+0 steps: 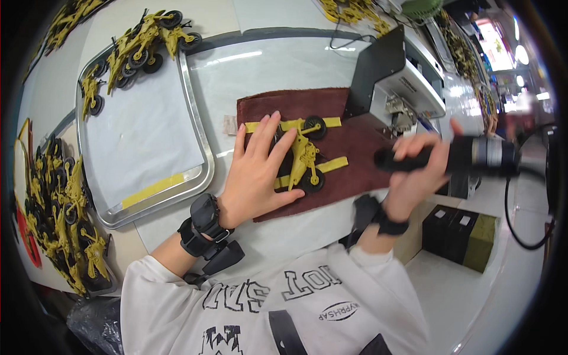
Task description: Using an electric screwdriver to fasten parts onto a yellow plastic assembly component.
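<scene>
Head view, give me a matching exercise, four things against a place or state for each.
1. left hand
2. right hand
3. maroon cloth
4. metal tray

A. under the yellow model motorcycle
B. lined with a white sheet
C. closed around a black handheld tool
D. spread out

Pairs: 1-D; 2-C; 3-A; 4-B

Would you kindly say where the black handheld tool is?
In the head view, the tool is on the right, in the right hand, near the maroon cloth.
</scene>
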Motion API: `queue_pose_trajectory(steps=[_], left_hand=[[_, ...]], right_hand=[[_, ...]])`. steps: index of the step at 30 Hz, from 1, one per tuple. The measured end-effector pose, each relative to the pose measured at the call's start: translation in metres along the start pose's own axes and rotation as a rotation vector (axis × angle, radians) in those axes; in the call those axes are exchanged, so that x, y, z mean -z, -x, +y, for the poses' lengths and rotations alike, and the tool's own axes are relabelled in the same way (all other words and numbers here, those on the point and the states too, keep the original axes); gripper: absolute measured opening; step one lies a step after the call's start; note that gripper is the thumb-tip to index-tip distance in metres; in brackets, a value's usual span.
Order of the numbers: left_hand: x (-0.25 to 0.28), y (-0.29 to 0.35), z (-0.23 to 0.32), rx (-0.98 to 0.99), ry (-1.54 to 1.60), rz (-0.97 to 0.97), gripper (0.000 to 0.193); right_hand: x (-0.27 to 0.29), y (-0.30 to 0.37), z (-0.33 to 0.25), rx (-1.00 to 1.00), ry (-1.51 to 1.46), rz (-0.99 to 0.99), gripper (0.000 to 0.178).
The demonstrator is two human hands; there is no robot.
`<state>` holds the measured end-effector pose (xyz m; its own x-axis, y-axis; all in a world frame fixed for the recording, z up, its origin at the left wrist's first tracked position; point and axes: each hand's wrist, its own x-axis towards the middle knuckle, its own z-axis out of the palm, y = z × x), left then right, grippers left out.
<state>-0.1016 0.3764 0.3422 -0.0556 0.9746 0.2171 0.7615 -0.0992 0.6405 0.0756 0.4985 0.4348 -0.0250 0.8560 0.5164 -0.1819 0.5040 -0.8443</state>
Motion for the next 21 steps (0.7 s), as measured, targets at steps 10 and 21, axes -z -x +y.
queue_pose_trajectory(steps=[10,21], left_hand=[[-0.001,-0.001,-0.003,-0.008,0.005,0.011,0.094],[-0.002,-0.003,0.000,-0.031,-0.005,0.005,0.094]], right_hand=[[-0.001,-0.023,-0.020,0.210,0.058,0.043,0.048],[0.014,-0.082,-0.001,0.123,0.002,0.036,0.034]])
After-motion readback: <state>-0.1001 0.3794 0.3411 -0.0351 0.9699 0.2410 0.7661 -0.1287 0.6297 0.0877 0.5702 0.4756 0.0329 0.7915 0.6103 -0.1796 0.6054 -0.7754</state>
